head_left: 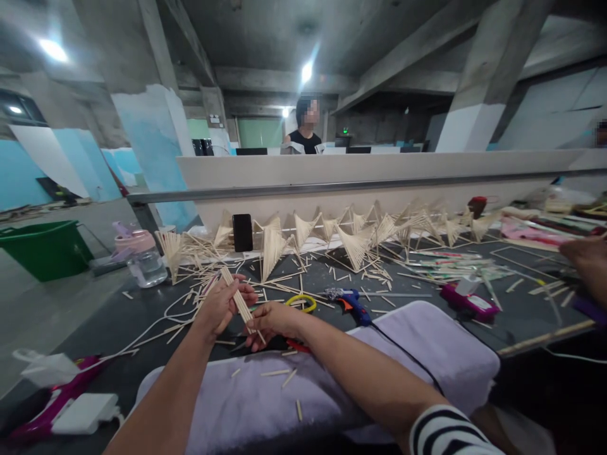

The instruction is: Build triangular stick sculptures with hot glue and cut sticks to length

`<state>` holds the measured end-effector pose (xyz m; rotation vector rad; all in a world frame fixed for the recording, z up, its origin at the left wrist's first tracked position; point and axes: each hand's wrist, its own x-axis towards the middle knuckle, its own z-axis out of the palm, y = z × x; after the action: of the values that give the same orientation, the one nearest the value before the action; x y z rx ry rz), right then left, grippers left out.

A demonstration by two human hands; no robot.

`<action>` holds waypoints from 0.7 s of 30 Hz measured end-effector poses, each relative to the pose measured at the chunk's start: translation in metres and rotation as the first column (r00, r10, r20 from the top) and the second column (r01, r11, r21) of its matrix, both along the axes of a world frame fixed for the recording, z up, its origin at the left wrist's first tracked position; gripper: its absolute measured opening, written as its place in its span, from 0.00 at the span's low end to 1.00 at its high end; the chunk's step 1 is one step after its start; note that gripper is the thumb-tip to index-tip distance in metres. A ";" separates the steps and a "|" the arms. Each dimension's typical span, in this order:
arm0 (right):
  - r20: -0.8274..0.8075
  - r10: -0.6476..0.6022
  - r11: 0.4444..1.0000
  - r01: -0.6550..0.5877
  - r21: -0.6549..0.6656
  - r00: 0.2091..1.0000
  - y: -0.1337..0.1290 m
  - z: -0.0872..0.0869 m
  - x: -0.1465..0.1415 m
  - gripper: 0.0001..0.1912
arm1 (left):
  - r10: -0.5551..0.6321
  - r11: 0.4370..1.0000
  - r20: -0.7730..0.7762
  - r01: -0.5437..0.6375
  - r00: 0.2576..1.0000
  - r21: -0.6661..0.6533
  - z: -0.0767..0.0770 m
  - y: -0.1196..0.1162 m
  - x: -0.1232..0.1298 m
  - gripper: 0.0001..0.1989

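Observation:
Between my two hands is a slanted bundle of thin, pale wooden sticks [238,299]. My left hand [219,306] is closed around the bundle's upper part, with its fingers curled behind. Lower down, my right hand [269,322] pinches the sticks near their bottom end. Just under the right hand lies a red-handled tool [298,345], mostly covered, so its kind cannot be told. Behind that hand rests a yellow ring-shaped item [301,303]. A blue glue gun [353,304] lies right of it on the dark table.
Fan-shaped stick structures [355,246] line the table's back, near a black phone [243,232]. A water bottle [140,256] stands left. A lilac cloth pad [427,335] covers the front edge. Power strips [469,302] lie about. A co-worker's hand [588,262] is at right; another person [306,129] is beyond the partition.

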<state>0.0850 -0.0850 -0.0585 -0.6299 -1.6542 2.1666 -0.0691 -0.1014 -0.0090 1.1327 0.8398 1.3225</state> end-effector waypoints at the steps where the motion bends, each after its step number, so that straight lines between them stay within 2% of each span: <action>1: 0.009 -0.005 1.000 0.005 0.002 1.000 0.000 -0.001 -0.001 0.20 | -0.001 1.000 0.000 0.001 1.000 -0.002 0.000 0.000 0.000 0.11; 9: 0.028 0.017 1.000 -0.018 0.021 0.999 -0.003 0.003 0.002 0.21 | -0.001 1.000 0.038 0.000 0.999 0.017 0.004 -0.001 -0.003 0.10; 14: -0.001 0.071 0.996 -0.071 -0.045 0.997 -0.003 0.003 0.006 0.20 | 0.025 0.999 0.053 -0.027 0.998 0.031 0.004 0.001 -0.009 0.09; 21: -0.023 0.067 0.994 -0.069 -0.087 0.998 0.002 -0.005 0.005 0.19 | -0.001 1.000 0.080 0.000 0.997 0.012 0.002 0.002 -0.011 0.08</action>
<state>0.0904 -0.0833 -0.0632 -0.5825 -1.5997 2.2968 -0.0798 -0.0993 -0.0070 1.0821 0.7738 1.3652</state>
